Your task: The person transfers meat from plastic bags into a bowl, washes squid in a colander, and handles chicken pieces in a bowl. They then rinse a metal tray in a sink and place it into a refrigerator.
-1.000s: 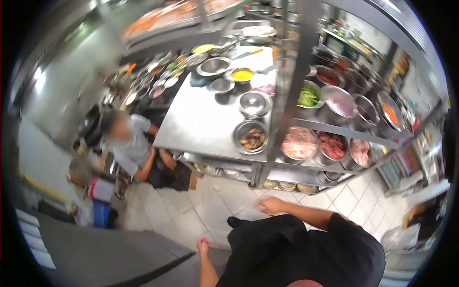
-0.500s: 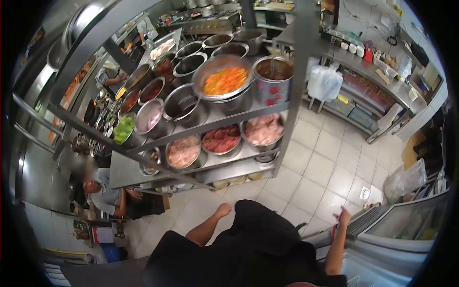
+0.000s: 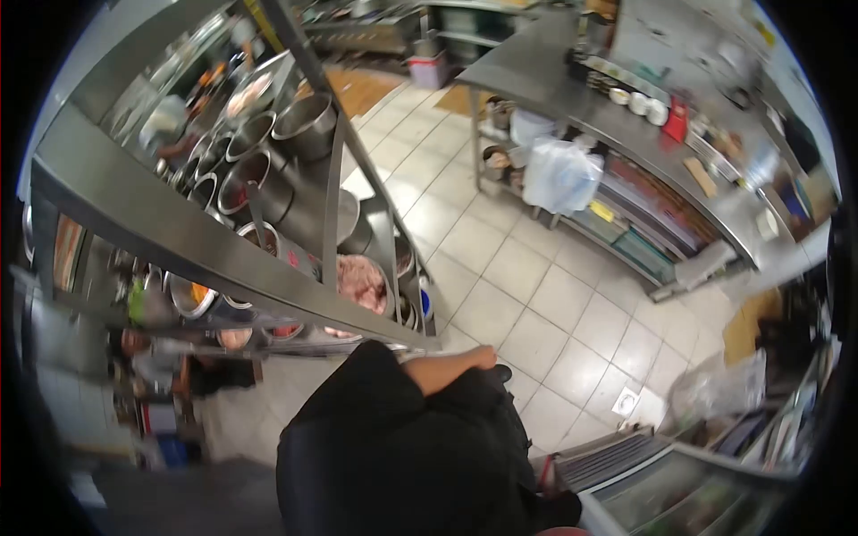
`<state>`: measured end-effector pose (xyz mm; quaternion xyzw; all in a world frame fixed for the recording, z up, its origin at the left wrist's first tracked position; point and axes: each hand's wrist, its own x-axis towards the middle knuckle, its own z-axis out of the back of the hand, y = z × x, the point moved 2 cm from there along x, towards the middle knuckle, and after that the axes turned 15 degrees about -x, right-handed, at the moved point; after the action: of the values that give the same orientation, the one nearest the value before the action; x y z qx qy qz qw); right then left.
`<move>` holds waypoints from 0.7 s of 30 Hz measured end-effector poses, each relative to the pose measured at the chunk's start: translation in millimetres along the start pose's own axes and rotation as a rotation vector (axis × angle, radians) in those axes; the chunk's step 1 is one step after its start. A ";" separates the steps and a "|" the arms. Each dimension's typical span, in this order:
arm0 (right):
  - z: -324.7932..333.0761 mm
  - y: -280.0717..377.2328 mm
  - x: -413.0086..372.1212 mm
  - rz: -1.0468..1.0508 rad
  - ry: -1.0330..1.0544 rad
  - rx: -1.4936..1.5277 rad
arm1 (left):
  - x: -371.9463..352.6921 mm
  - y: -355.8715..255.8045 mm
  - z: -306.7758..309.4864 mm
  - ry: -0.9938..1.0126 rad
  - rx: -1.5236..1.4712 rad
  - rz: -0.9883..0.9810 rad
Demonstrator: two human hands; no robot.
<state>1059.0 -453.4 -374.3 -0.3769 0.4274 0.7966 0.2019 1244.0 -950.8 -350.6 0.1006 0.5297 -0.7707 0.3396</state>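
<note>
My left hand [image 3: 483,357] hangs in front of my black-clothed body, its fingers curled in and nothing visible in them. It is close to the lower corner of a steel rack [image 3: 223,268], with a visible space between. On this rack are steel pots [image 3: 255,183] and a bowl of pale raw meat [image 3: 362,284]. I cannot make out my right hand; only a dark sleeve [image 3: 556,509] shows low on that side, near the glass-topped chiller [image 3: 661,491].
Pale floor tiles [image 3: 527,295] run between the rack and a steel counter [image 3: 554,76]. White plastic bags [image 3: 563,174] hang from the counter. A clear plastic bag [image 3: 719,393] lies at right. Another person [image 3: 156,362] is at the lower left, blurred.
My view has swung right and I have moved along the rack, so it now lies further left. My left hand has come across my front; my right hand has dropped out of sight.
</note>
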 end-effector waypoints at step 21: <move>156.5 445.3 365.8 0.543 0.192 -0.084 | 103.4 -206.7 132.4 -0.907 -1.244 -0.221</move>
<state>473.3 -569.5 -366.8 -0.3302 0.4963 0.7993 -0.0760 1063.5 -1067.9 -193.8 -0.4872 0.6808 -0.3270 0.4384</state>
